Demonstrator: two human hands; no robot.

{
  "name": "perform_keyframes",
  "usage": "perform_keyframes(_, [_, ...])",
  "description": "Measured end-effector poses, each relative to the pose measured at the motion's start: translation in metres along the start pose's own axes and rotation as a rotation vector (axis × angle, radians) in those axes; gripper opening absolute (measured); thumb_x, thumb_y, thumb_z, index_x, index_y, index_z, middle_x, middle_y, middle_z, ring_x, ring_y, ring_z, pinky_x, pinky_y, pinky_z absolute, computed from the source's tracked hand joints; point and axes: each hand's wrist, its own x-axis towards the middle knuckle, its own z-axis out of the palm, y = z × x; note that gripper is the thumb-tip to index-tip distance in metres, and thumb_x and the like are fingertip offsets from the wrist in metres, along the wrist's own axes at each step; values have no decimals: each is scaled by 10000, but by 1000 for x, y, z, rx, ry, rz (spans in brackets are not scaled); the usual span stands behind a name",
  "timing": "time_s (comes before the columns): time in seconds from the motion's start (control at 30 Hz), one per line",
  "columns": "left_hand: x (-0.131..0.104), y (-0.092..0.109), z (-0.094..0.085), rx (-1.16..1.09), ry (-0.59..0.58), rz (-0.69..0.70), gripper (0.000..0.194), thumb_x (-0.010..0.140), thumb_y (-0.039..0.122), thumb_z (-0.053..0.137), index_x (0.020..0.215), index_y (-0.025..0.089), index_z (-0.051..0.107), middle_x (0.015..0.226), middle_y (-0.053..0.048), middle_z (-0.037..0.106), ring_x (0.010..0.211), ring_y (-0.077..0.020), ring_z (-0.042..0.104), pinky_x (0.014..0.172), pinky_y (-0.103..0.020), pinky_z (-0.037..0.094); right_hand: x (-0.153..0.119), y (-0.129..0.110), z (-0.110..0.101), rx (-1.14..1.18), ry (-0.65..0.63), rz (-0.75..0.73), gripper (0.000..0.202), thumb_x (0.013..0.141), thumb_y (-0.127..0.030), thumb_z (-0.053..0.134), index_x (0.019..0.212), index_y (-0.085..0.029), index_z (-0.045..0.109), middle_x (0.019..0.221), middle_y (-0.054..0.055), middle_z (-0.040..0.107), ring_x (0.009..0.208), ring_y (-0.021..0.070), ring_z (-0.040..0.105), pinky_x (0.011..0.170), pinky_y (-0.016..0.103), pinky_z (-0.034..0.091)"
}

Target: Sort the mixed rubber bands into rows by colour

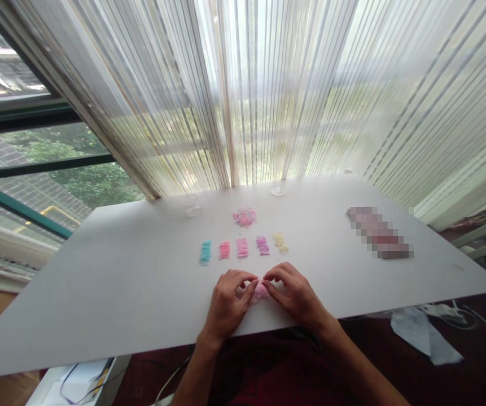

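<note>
Head view: left hand and right hand pinch a pink bundle, fingers opposed, probably to steady it.

The table is white, the piles teal, coral, pink, purple and yellow.

Pink piece pinched by left hand, right hand. Five coloured rows laid at hands' 11 o'clock, pink heap at rows' 12, pixelated item at hands' 2.
</note>
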Motion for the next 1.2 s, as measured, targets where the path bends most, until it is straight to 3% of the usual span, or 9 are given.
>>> perform_keyframes(1.2, [-3, 1, -1, -29, 35, -4, 78, 945, 267, 638, 969, 209, 685, 907, -42, 704, 753, -163, 626, 756, -314, 529, 3, -5, -5, 17, -9, 58, 34, 919, -204, 654, 891, -222, 662, 827, 25, 648, 750, 167, 616, 699, 286, 550])
